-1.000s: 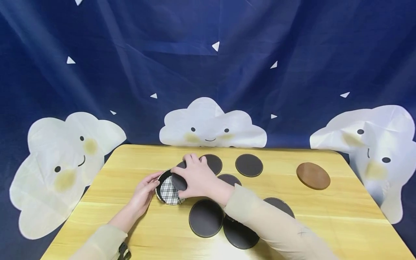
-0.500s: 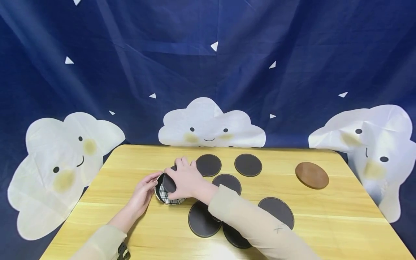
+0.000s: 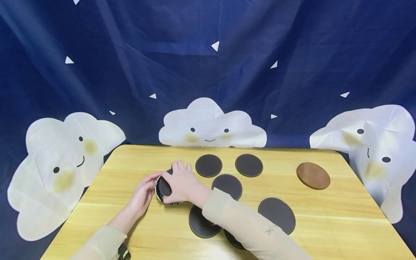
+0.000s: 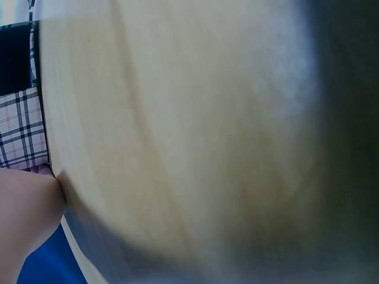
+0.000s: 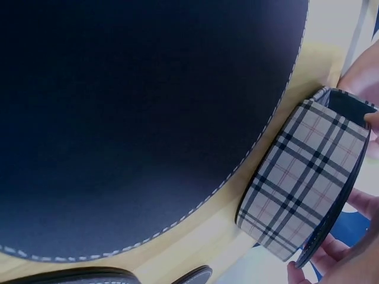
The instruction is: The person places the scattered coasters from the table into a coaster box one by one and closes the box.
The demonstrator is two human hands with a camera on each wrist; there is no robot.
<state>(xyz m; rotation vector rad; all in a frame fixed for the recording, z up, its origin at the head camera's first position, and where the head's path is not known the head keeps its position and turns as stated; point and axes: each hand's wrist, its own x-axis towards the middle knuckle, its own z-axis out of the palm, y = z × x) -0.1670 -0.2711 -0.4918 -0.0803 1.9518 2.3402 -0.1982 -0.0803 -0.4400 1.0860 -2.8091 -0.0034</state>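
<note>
A round plaid coaster holder (image 5: pixel 302 177) stands on the table, with a gap in its wall showing a dark inside in the right wrist view. My left hand (image 3: pixel 143 193) grips its left rim, thumb on the edge. My right hand (image 3: pixel 183 184) holds a dark round coaster (image 3: pixel 164 186) by its edges, tilted at the mouth of the holder. Most of the holder is hidden behind that coaster and the right hand in the head view. The left wrist view catches only a plaid part of the holder (image 4: pixel 23 130) and some skin.
Several dark stitched coasters lie about the wooden table (image 3: pixel 351 231), among them one at the back (image 3: pixel 209 165), one beside it (image 3: pixel 248 165) and one under the right forearm (image 3: pixel 203 222). A brown round disc (image 3: pixel 313 176) lies at the right. A blue curtain (image 3: pixel 208 72) hangs behind.
My right hand has moved left and slightly down with the coaster, which now covers the plaid inside of the holder. The left hand has stayed in place.
</note>
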